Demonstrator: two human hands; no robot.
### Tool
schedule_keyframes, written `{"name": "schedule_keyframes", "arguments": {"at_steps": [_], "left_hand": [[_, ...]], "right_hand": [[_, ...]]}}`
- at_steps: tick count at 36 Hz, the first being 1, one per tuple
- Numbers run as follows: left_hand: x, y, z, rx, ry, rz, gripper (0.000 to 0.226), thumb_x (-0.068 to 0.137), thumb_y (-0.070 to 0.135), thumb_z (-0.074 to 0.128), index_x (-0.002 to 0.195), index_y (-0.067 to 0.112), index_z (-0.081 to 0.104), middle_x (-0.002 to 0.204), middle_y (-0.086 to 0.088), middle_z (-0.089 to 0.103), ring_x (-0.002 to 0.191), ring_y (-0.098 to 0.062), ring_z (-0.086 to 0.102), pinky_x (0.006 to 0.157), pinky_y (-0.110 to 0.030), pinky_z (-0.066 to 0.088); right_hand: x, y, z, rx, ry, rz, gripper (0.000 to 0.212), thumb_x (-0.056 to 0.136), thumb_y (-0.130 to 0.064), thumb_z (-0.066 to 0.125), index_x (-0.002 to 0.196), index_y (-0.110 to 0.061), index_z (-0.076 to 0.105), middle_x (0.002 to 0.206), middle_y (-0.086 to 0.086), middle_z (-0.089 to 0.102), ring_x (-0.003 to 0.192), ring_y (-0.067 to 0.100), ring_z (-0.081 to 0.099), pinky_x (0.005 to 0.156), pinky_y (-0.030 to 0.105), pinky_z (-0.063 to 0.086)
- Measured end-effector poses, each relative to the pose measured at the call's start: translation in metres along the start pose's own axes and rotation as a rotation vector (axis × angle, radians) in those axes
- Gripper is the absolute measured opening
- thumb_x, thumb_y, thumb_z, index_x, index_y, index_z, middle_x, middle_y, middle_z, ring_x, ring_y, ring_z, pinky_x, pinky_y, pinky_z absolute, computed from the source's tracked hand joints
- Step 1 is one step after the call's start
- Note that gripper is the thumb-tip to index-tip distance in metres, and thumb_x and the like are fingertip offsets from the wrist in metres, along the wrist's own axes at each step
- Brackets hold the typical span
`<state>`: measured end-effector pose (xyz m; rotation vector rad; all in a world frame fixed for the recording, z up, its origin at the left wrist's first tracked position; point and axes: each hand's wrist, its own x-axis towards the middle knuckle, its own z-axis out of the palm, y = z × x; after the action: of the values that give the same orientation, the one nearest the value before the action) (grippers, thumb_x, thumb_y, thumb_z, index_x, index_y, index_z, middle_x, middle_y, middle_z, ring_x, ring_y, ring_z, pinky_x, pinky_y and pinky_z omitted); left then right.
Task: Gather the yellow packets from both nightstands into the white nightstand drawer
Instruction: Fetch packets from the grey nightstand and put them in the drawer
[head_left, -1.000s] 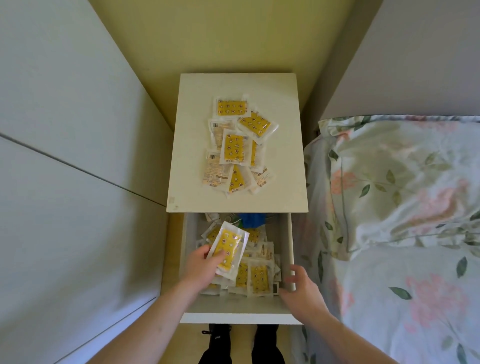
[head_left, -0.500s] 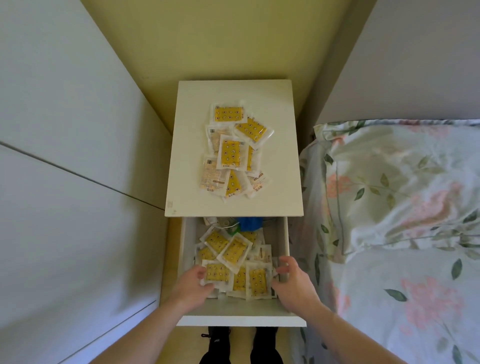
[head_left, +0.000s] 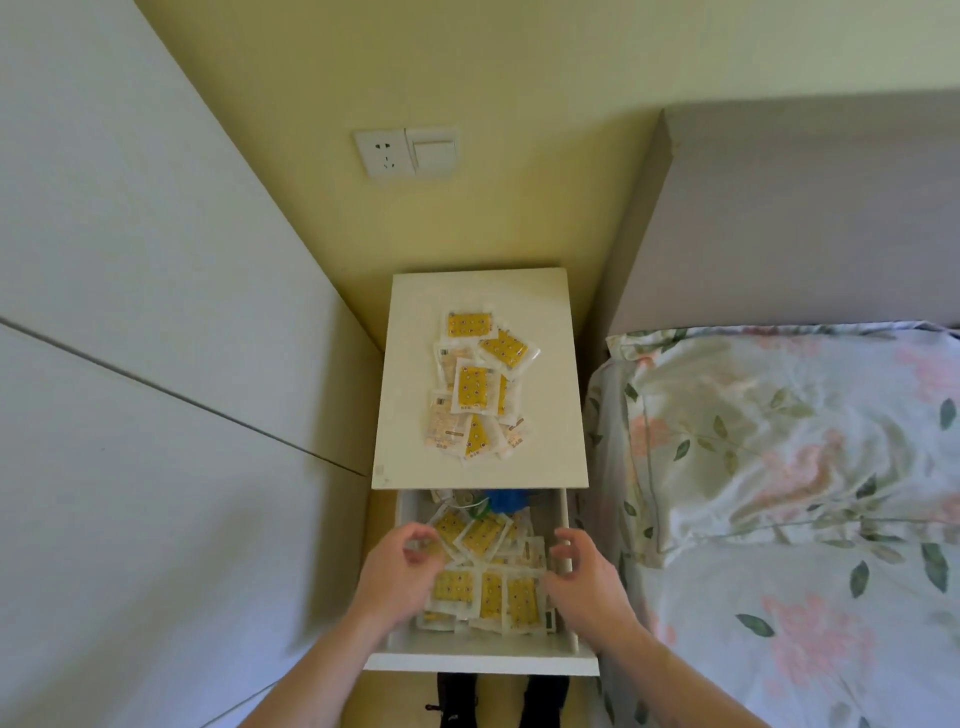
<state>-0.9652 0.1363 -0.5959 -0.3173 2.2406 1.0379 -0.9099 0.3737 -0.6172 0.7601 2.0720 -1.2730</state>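
Observation:
A white nightstand (head_left: 550, 457) stands between a wall panel and the bed, its drawer (head_left: 483, 661) pulled out toward me. Several yellow packets (head_left: 475, 389) lie in a loose pile on its top. More yellow packets (head_left: 483, 592) cover the drawer's bottom. My left hand (head_left: 400, 577) hovers over the drawer's left side with fingers curled and apart, holding nothing. My right hand (head_left: 582, 577) hovers over the drawer's right side, fingers spread and empty.
A blue item (head_left: 504, 500) lies at the drawer's back. A bed with floral bedding and a pillow (head_left: 779, 441) fills the right. A grey headboard (head_left: 805, 218) rises behind it. A wall socket and switch (head_left: 408, 151) sit above the nightstand. Grey panels (head_left: 130, 364) close the left.
My left hand let go of a packet into the drawer, and both hands now hover empty above the pile. The camera has tilted up, showing the wall socket.

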Motion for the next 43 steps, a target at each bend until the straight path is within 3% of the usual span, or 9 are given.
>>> {"name": "schedule_keyframes", "arguments": {"at_steps": [5, 8, 15, 21, 25, 29, 34, 38, 43], "left_hand": [[0.025, 0.021, -0.009, 0.068, 0.036, 0.008, 0.033, 0.090, 0.023, 0.071, 0.121, 0.025, 0.058, 0.111, 0.010, 0.060, 0.091, -0.005, 0.063, 0.069, -0.015, 0.049], [0.069, 0.031, -0.014, 0.105, 0.081, 0.013, 0.039, 0.087, 0.024, 0.074, 0.123, 0.024, 0.056, 0.126, 0.005, 0.053, 0.089, -0.008, 0.064, 0.070, -0.016, 0.049], [0.188, 0.037, -0.010, 0.153, 0.156, -0.040, 0.066, 0.081, 0.041, 0.076, 0.136, 0.021, 0.047, 0.138, -0.001, 0.044, 0.115, -0.022, 0.057, 0.094, -0.036, 0.053], [0.244, 0.024, 0.013, 0.307, 0.222, -0.084, 0.085, 0.071, 0.059, 0.078, 0.134, 0.017, 0.038, 0.130, -0.004, 0.044, 0.122, -0.026, 0.046, 0.091, -0.038, 0.048], [0.263, 0.003, 0.020, 0.262, 0.268, -0.087, 0.081, 0.059, 0.058, 0.082, 0.117, 0.021, 0.041, 0.116, 0.001, 0.047, 0.109, -0.022, 0.052, 0.084, -0.036, 0.053], [0.273, -0.021, 0.017, 0.257, 0.204, -0.119, 0.069, 0.048, 0.065, 0.077, 0.102, 0.026, 0.057, 0.099, 0.007, 0.058, 0.092, -0.016, 0.061, 0.073, -0.035, 0.059], [0.251, -0.046, -0.003, 0.129, 0.061, -0.024, 0.014, 0.083, 0.044, 0.070, 0.088, 0.031, 0.066, 0.082, 0.010, 0.067, 0.073, -0.006, 0.064, 0.054, -0.020, 0.045], [0.217, -0.058, -0.022, -0.016, -0.019, 0.063, 0.009, 0.094, 0.035, 0.062, 0.091, 0.030, 0.069, 0.077, 0.008, 0.068, 0.064, -0.001, 0.059, 0.057, -0.018, 0.043], [0.170, -0.075, -0.036, -0.068, -0.135, 0.043, 0.017, 0.093, 0.031, 0.064, 0.078, 0.024, 0.068, 0.070, 0.000, 0.066, 0.056, -0.006, 0.051, 0.058, -0.023, 0.038]], "right_hand": [[0.017, -0.028, -0.014, 0.001, 0.023, -0.041, 0.057, 0.089, -0.025, 0.068, 0.141, -0.029, 0.045, 0.119, -0.016, 0.057, 0.088, 0.003, 0.067, 0.072, 0.021, 0.057], [0.047, -0.052, -0.020, -0.037, 0.063, -0.091, 0.056, 0.090, -0.024, 0.067, 0.141, -0.026, 0.044, 0.123, -0.011, 0.058, 0.093, 0.003, 0.062, 0.073, 0.018, 0.052], [0.153, -0.111, -0.008, -0.138, 0.203, -0.172, 0.062, 0.088, -0.041, 0.069, 0.142, -0.026, 0.044, 0.137, -0.006, 0.052, 0.114, 0.015, 0.057, 0.090, 0.029, 0.051], [0.239, -0.139, 0.029, -0.146, 0.312, -0.107, 0.080, 0.081, -0.054, 0.073, 0.145, -0.020, 0.040, 0.141, 0.003, 0.046, 0.128, 0.027, 0.049, 0.101, 0.044, 0.049], [0.271, -0.145, 0.059, -0.206, 0.399, -0.019, 0.086, 0.075, -0.060, 0.075, 0.140, -0.016, 0.042, 0.135, 0.006, 0.048, 0.125, 0.031, 0.047, 0.099, 0.046, 0.048], [0.286, -0.141, 0.077, -0.177, 0.485, 0.068, 0.074, 0.070, -0.057, 0.080, 0.123, -0.017, 0.046, 0.122, 0.005, 0.054, 0.116, 0.031, 0.055, 0.094, 0.044, 0.048], [0.284, -0.138, 0.078, -0.074, 0.381, 0.131, 0.025, 0.079, -0.042, 0.069, 0.093, -0.023, 0.058, 0.089, -0.003, 0.065, 0.082, 0.022, 0.065, 0.079, 0.038, 0.056], [0.267, -0.139, 0.067, 0.082, 0.320, 0.067, 0.007, 0.086, -0.027, 0.066, 0.086, -0.019, 0.065, 0.082, -0.002, 0.066, 0.070, 0.014, 0.060, 0.061, 0.028, 0.048], [0.218, -0.131, 0.060, 0.353, 0.258, -0.025, 0.019, 0.092, -0.010, 0.053, 0.086, -0.020, 0.068, 0.086, 0.002, 0.071, 0.080, 0.020, 0.066, 0.072, 0.036, 0.055]]}}
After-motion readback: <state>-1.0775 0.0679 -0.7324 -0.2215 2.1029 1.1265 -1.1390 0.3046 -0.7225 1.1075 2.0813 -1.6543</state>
